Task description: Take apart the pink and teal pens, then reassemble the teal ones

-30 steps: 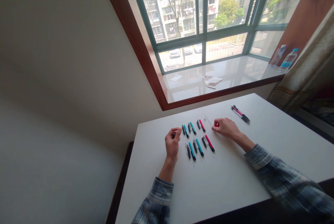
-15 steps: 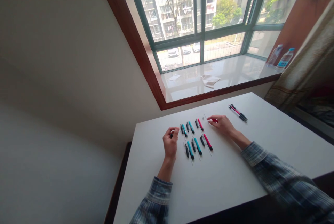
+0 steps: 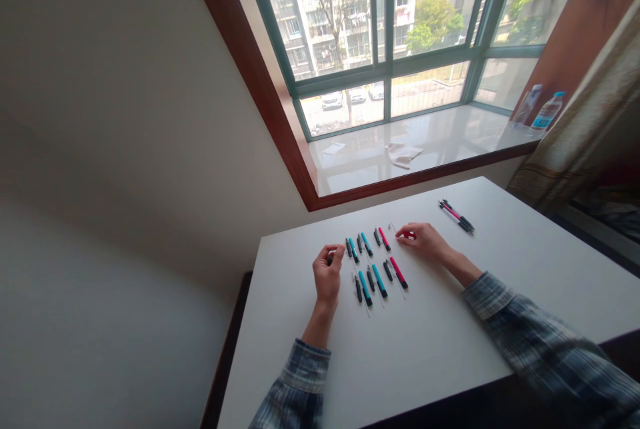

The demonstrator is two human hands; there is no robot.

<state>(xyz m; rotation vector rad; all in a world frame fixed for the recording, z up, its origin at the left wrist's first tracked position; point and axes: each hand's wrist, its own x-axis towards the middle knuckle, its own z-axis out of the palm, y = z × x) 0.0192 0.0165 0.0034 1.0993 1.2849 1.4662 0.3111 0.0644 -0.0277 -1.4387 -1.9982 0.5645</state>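
Both hands pinching small pieces over a white table [image 3: 400, 362]
Beyond the rows of teal, pink and black pen parts [image 3: 365, 288] lie a bundle of pens [image 3: 457, 216] and, on the windowsill [image 3: 350, 176], plastic bottles [image 3: 547, 112]. The left hand [image 3: 328, 276], upright at the wrist, clenches a small dark piece [image 3: 330, 258] beside the rows; the right hand [image 3: 423, 241], reaching across, grips a red piece [image 3: 410, 234] at their far end

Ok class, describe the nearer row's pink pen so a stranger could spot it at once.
On the white table, find the two rows of pens between the person's left hand and right hand. In the nearer row, the right-hand end pen is the only pink pen, beside a black pen.
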